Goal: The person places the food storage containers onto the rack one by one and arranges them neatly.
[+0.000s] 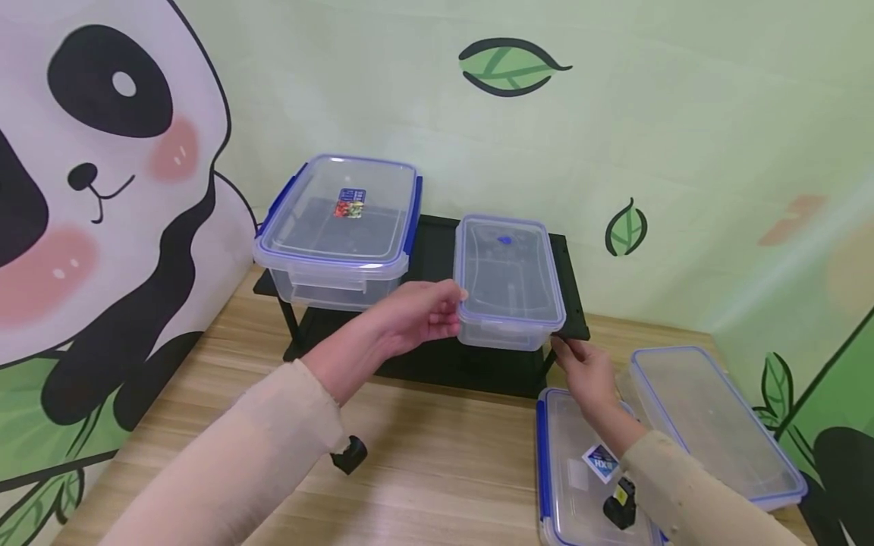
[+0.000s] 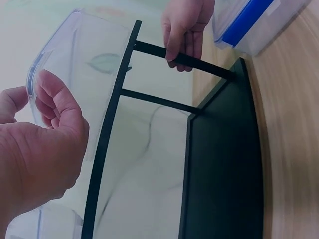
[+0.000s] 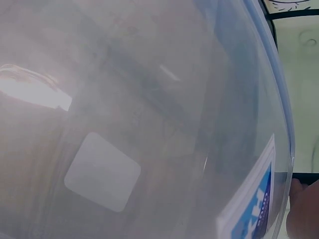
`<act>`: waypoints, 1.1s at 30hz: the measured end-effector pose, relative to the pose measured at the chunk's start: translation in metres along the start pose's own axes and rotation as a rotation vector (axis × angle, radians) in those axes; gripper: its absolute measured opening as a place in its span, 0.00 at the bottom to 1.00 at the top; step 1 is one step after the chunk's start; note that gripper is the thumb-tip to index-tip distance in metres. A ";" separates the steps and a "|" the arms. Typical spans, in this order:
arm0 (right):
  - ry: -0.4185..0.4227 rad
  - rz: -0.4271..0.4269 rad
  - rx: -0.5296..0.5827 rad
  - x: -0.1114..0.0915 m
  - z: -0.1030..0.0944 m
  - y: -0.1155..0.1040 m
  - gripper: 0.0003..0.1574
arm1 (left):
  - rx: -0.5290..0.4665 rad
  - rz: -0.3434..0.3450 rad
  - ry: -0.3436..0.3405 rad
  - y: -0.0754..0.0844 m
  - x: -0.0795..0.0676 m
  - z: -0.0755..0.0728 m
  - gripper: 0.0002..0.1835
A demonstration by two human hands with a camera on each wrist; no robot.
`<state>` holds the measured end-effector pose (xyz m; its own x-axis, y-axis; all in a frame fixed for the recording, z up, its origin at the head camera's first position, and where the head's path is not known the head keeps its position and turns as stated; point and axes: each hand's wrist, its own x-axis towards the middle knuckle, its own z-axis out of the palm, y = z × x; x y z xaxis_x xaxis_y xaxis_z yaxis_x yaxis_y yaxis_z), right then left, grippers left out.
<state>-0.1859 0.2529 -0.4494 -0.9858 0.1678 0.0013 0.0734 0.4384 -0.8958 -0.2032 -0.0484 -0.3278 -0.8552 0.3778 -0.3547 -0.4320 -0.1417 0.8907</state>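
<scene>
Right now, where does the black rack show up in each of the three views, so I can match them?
Head: black rack, in the middle.
Left wrist: the rack runs through the middle and right of centre, appearing tipped sideways.
Right wrist: only a dark strip at the right edge, below mid-height, apparently the rack.
Shared landmark: your right hand, beside the rack in all three.

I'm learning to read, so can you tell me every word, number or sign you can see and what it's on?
"XH": sticker on the blue-clipped box; the letter before, maybe B, is unclear.
Colourful label on the big box on the black rack: too blurred to read.
Yellow patch by the right sleeve: too small to read.
</scene>
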 end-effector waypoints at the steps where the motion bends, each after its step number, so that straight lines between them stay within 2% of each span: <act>1: -0.002 0.001 -0.001 0.000 0.000 0.000 0.26 | -0.002 -0.003 0.007 0.002 0.000 0.000 0.05; 6: -0.006 -0.004 -0.005 0.001 0.000 0.001 0.26 | -0.039 -0.005 0.043 0.005 0.003 0.002 0.08; 13: 0.002 -0.014 -0.019 0.001 0.000 0.001 0.27 | -0.093 0.009 0.100 0.006 0.006 0.011 0.08; 25: -0.013 0.011 -0.024 0.000 0.000 0.000 0.28 | -0.025 0.049 0.160 0.011 0.016 0.021 0.07; 33: -0.014 -0.006 -0.022 0.002 -0.002 0.002 0.27 | 0.012 0.068 0.234 0.014 0.018 0.025 0.10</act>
<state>-0.1870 0.2557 -0.4507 -0.9882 0.1532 0.0002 0.0710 0.4589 -0.8856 -0.2176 -0.0207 -0.3148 -0.9258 0.1452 -0.3491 -0.3692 -0.1483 0.9174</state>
